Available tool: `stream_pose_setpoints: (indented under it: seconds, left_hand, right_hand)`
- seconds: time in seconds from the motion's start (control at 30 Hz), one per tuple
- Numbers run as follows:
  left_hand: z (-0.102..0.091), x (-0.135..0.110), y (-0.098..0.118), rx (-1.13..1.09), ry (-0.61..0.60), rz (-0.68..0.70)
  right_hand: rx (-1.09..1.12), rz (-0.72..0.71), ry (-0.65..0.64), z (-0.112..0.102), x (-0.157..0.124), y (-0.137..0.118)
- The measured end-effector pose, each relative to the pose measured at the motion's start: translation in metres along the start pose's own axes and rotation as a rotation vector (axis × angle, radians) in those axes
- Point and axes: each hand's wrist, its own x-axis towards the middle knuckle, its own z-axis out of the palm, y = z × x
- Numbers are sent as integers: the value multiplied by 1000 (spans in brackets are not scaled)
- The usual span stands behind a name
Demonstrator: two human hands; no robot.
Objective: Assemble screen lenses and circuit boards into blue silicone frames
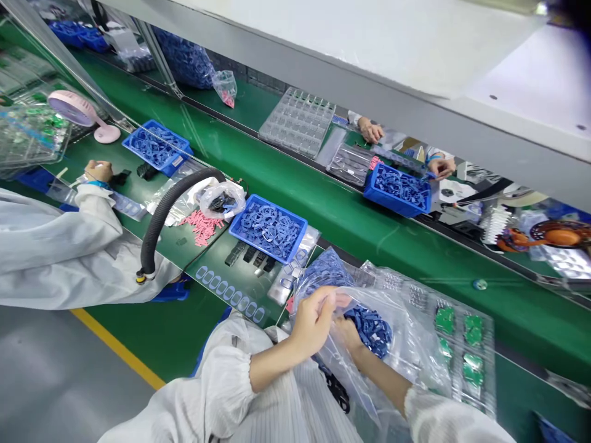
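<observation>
A clear plastic bag [406, 344] full of small blue plastic parts [372, 329] lies in front of me at the bench edge. My left hand [314, 320] is closed on the bag's upper edge, pinching the plastic. My right hand [348, 335] reaches inside the bag with its fingers among the blue parts; those fingers are mostly hidden by the plastic. A clear tray with green pieces [462, 335] lies just right of the bag.
A blue bin of blue parts [268, 229] stands left of the bag, with pink pieces [201, 224] and a black hose [159, 221] beyond. A co-worker in white [55, 246] sits at left. Across the green conveyor [323, 203], other hands [372, 130] work beside another blue bin [399, 191].
</observation>
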Motion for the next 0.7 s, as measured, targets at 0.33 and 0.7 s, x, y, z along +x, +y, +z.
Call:
stream_pose_setpoints:
  seconds: [0.33, 0.7]
  left_hand:
    - [-17, 9, -2, 177, -45, 30]
    - [-58, 40, 20, 572, -399, 231]
  right_hand:
    - [-1, 28, -17, -11, -18, 20]
    - [422, 210, 311, -79, -73, 31]
